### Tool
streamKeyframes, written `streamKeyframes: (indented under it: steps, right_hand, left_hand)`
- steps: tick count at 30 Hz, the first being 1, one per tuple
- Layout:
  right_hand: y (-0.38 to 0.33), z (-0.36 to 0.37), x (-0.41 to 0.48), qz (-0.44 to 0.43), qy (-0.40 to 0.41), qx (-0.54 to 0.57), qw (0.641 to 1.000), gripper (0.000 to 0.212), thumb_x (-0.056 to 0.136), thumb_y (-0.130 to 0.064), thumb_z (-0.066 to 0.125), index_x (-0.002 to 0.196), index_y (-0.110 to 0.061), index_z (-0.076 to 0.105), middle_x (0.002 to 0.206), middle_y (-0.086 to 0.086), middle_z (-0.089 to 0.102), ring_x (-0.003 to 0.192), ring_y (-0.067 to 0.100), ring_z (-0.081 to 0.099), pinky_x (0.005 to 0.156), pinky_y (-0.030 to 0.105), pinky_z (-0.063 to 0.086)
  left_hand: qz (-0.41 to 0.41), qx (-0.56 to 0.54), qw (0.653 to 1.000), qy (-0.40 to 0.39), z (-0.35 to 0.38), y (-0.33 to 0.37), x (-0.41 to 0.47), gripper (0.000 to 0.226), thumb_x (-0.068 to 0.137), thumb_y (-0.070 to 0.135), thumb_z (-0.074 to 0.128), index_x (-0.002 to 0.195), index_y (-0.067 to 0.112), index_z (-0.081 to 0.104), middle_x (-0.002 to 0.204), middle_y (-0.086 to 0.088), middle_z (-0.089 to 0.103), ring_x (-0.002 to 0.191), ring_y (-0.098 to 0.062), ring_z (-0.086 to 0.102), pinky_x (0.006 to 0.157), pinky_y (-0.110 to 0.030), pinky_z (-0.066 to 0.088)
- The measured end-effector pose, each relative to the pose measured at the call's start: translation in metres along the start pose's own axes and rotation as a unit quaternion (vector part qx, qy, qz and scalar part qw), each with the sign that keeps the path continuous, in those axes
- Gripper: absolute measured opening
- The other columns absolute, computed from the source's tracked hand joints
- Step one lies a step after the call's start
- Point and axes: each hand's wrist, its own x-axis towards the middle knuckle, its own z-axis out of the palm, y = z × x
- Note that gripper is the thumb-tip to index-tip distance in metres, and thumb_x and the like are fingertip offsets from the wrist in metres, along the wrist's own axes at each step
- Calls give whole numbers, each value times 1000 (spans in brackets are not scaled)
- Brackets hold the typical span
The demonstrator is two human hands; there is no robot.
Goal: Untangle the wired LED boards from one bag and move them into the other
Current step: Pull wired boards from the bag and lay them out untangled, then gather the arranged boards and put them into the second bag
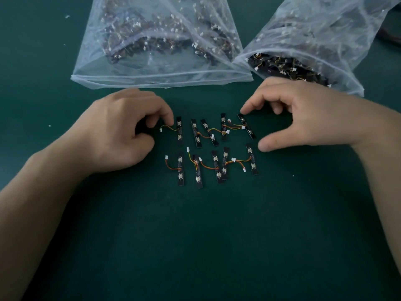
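Ten LED boards [196,132] lie on the green counter [195,235] in two rows between the two hands, each with its own short wire beside it. I think they are spread like this so that every wire can be checked as free before the boards go into a bag.

The left hand [121,131] has its fingers [169,118] curled. The forefinger tip is at the top of the leftmost board [179,130] of the far row, just above its wire [168,127]. Whether it pinches the wire or only touches it, I cannot tell, because the view is too dark there.

The right hand [303,118] is loose and grips nothing. Its forefinger tip rests on the far end of the tilted board [247,127], probably to straighten it.

Behind the rows lie the left bag [160,40] and the right bag [314,35]. Both hold many boards, and their mouths face the person for an easy reach.
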Motion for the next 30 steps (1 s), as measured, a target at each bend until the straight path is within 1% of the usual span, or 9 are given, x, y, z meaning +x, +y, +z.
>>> streamKeyframes:
  steps: [3,6,8,10,18,24,26,27,30]
  right_hand:
    - [-2,3,-1,9,-8,-6,1000,80,45,-80,84,119,-62,58,118,-29,49,105,-3,50,82,20,39]
    - [-4,6,1,9,8,-9,1000,80,43,-81,85,115,-57,59,116,-28,50,102,-3,50,80,21,39]
    - [-5,7,1,8,21,-23,999,76,41,-84,81,105,-51,59,114,-25,52,100,0,51,79,23,41]
    - [-5,8,2,7,29,-28,999,72,40,-86,78,98,-47,59,115,-22,53,99,3,53,79,27,45]
    - [-8,13,4,-6,38,-16,999,65,48,-84,78,101,-50,63,119,-23,52,102,-4,50,80,23,41]
    - [-22,32,15,-65,41,-2,997,46,68,-66,80,109,-49,67,116,-27,47,103,-4,49,84,16,34]
    - [-22,33,15,-74,40,9,996,43,71,-61,81,111,-48,68,116,-25,48,103,-2,50,84,12,35]
    - [-22,32,14,-78,36,17,996,43,72,-60,82,111,-47,69,116,-24,49,102,-1,51,83,10,35]
    - [-21,27,12,-80,15,37,996,59,61,-68,84,114,-46,70,120,-23,51,104,5,52,86,11,38]
  left_hand:
    - [49,17,998,-44,-4,-4,0,46,63,42,59,109,39,61,91,17,51,94,-11,55,78,-46,48]
    - [75,28,996,-40,-2,-8,0,52,66,65,70,111,40,59,92,19,50,93,-10,55,78,-45,48]
    - [75,41,996,-33,-1,-8,1,66,64,88,69,111,43,57,93,20,49,92,-9,54,77,-42,48]
    - [71,36,997,-25,1,-6,1,74,59,98,65,111,45,59,92,19,49,91,-9,55,77,-41,49]
    - [105,2,994,32,15,2,3,50,80,80,68,108,40,71,85,15,54,81,-17,55,77,-41,48]
    - [95,-26,993,61,20,7,4,24,95,49,70,104,30,80,80,11,61,78,-21,58,72,-43,50]
    - [107,-45,992,48,18,6,3,30,102,47,61,109,26,80,84,13,64,80,-17,59,75,-42,49]
    - [113,-57,991,29,15,5,3,41,103,56,55,112,25,80,85,14,63,81,-16,58,76,-42,48]
    - [136,-38,990,-27,9,6,2,85,73,97,49,117,29,74,85,13,54,80,-14,54,78,-40,44]
